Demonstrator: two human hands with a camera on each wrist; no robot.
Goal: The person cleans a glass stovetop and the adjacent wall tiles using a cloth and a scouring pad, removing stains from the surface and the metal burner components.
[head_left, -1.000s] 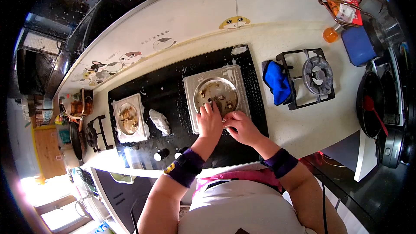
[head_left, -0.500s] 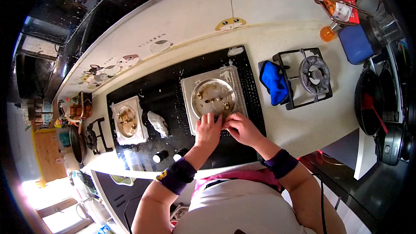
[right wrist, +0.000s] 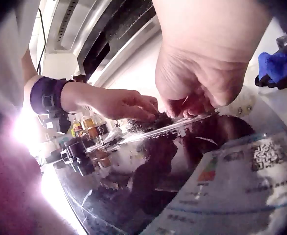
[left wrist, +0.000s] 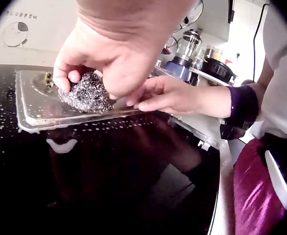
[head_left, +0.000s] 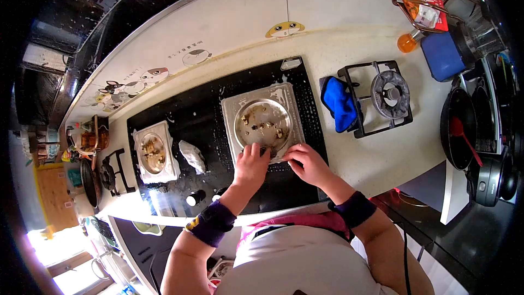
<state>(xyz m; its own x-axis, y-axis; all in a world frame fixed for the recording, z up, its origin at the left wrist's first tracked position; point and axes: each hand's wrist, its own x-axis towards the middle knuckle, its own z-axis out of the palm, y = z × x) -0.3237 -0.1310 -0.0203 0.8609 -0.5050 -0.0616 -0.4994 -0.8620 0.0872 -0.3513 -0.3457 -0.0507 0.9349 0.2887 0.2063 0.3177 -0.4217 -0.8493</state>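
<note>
My left hand (head_left: 252, 166) grips a steel wool scrubber (left wrist: 87, 93), pressed onto the near part of a square metal burner tray (head_left: 229, 125). The tray lies on the black glass hob (head_left: 210, 104), its round recess holding dirty liquid and several brown bits. At the tray's near right edge, my right hand (head_left: 308, 164) pinches the rim between thumb and fingers. In the left wrist view the right hand (left wrist: 170, 95) is close beside the scrubber. From above, the left fingers cover most of the scrubber.
To the left lie a smaller soiled tray (head_left: 169, 170) and a crumpled whitish piece (head_left: 192, 155). Two knobs (head_left: 195, 198) stand at the hob's front. On the right are a blue cloth (head_left: 337, 104), a pan support with burner ring (head_left: 388, 106) and a black pan (head_left: 456, 131).
My left hand has drawn back from the recess toward the tray's near edge, with the scrubber under it. The right hand stays at the near right edge. The head view has shifted slightly.
</note>
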